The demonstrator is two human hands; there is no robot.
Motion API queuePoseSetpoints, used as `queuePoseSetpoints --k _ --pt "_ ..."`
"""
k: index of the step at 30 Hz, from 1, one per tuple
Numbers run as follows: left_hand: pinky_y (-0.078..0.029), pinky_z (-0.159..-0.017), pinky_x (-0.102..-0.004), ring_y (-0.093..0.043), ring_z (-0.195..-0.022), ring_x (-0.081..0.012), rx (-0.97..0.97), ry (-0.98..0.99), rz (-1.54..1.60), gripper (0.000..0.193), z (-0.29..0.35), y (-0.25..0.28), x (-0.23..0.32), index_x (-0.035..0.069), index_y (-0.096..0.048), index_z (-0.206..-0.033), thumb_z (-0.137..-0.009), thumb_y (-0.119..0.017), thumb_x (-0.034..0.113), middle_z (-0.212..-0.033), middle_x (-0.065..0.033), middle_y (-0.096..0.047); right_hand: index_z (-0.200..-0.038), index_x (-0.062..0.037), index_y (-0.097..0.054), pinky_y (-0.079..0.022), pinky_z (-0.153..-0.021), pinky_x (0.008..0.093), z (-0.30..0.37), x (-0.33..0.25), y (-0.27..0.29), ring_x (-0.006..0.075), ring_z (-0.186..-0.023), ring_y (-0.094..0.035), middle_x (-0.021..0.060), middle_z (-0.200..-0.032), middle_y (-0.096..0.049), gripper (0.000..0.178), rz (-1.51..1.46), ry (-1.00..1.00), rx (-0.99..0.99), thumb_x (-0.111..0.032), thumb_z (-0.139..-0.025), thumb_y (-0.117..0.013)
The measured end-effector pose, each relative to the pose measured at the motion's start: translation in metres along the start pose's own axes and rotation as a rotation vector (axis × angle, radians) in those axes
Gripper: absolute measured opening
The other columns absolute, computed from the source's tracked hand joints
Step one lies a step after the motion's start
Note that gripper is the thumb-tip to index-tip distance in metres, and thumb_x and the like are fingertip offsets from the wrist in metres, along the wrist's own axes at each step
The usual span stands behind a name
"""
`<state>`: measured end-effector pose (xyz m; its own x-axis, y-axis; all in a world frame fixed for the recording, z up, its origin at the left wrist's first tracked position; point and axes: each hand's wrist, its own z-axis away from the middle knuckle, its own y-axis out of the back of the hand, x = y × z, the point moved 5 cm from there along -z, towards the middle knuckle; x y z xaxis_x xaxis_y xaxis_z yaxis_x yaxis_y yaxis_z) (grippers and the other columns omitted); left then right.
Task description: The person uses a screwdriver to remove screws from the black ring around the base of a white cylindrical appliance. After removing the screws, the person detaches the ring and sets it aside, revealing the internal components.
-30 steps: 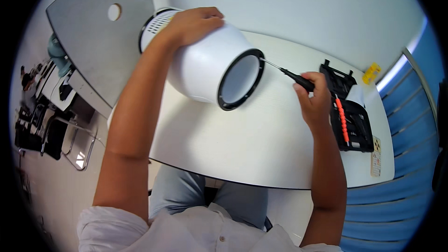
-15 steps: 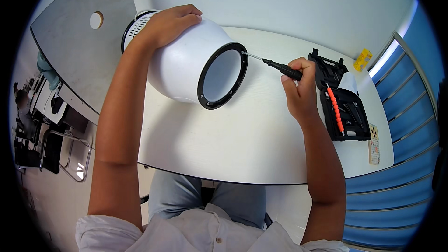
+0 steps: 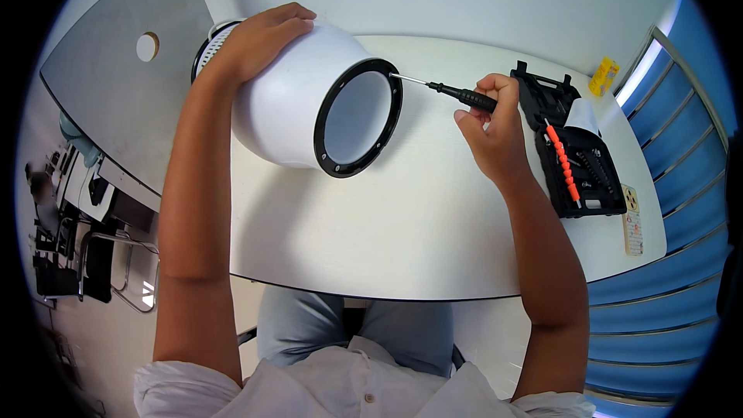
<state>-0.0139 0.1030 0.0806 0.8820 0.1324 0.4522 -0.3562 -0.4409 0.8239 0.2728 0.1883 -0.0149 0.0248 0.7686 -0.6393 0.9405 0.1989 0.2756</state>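
A white rounded appliance housing (image 3: pixel 282 101) with a slotted end lies tilted on its side on the white table. Its open mouth faces right, edged by a black ring (image 3: pixel 328 149) with small screw holes. My left hand (image 3: pixel 267 35) rests over the top of the housing, fingers curved round it, steadying it. In my right hand (image 3: pixel 495 128) is a black-handled screwdriver (image 3: pixel 463 96), gripped near the handle's end. Its metal shaft points left, and the tip meets the ring's upper right edge. Whether a screw sits under the tip is too small to tell.
Right of my right hand lies an open black tool case (image 3: pixel 584 174) with an orange flexible shaft (image 3: pixel 563 161) in it. Beside it are a patterned phone (image 3: pixel 632 224) and a yellow box (image 3: pixel 604 76). A grey board (image 3: pixel 116 70) with a white disc (image 3: pixel 147 47) stands left; metal railings rise right.
The view has shifted slightly. My right fingers have changed their hold on the screwdriver handle, the thumb now lower and apart; the tip stays at the ring. My left hand keeps its place.
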Motion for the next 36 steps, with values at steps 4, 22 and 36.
queuePoseSetpoints --k 4,22,36 --pt "-0.045 -0.090 -0.0340 -0.063 -0.096 -0.0273 -0.016 0.031 -0.022 0.053 0.001 0.001 0.000 0.015 -0.062 -0.123 -0.081 -0.046 0.043 -0.114 -0.0144 -0.066 -0.106 -0.0025 -0.046 -0.046 -0.065 0.0298 0.000 0.005 0.000 0.0160 -0.075 -0.056 0.0088 -0.088 -0.056 0.029 0.044 0.052 -0.031 -0.006 -0.086 -0.066" --pt "-0.044 -0.089 -0.0349 -0.062 -0.095 -0.0274 -0.032 0.026 0.019 0.053 0.000 -0.001 0.002 0.013 -0.061 -0.124 -0.081 -0.047 0.041 -0.112 -0.0161 -0.066 -0.097 -0.0036 -0.049 -0.045 -0.062 0.0325 0.002 0.016 -0.006 0.0184 -0.061 -0.053 0.0065 -0.076 -0.058 0.021 0.161 -0.233 -0.105 -0.017 -0.091 -0.064" --pt "-0.045 -0.089 -0.0354 -0.062 -0.094 -0.0271 -0.036 0.039 0.035 0.052 0.004 -0.001 0.003 0.014 -0.061 -0.124 -0.082 -0.047 0.041 -0.111 -0.0163 -0.066 -0.092 -0.0051 -0.053 -0.046 -0.062 0.0362 0.004 -0.020 -0.001 0.0272 -0.069 -0.058 0.0079 -0.080 -0.058 0.026 0.448 0.544 0.162 -0.015 -0.081 -0.075"
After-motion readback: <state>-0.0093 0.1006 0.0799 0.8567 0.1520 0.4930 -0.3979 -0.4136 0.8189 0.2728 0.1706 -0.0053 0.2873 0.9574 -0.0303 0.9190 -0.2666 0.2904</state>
